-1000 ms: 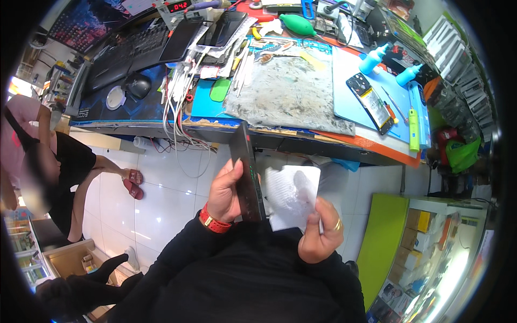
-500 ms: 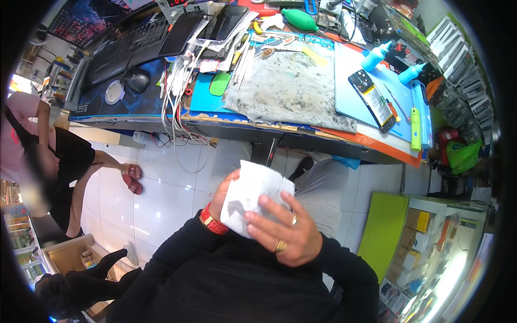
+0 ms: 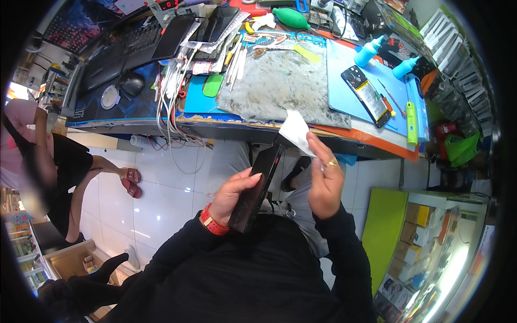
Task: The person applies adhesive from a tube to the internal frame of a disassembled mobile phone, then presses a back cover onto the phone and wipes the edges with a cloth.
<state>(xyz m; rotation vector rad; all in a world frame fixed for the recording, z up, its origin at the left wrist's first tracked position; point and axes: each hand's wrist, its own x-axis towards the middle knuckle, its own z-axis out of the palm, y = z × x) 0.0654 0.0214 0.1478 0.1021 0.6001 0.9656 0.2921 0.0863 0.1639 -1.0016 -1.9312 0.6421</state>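
Observation:
My left hand grips a dark phone edge-on, held over my lap below the bench front. My right hand, with a ring on one finger, pinches a white tissue by its lower part, so the tissue stands up beside the top end of the phone. A red band sits on my left wrist. Both sleeves are black.
The workbench ahead carries a worn grey mat, a blue mat with an opened phone, two blue bottles, tools, cables and a keyboard. Another person sits at left. A green panel stands at right.
My right hand has lifted the tissue off the phone and moved it up to the right. The phone, covered before, now shows edge-on in my left hand.

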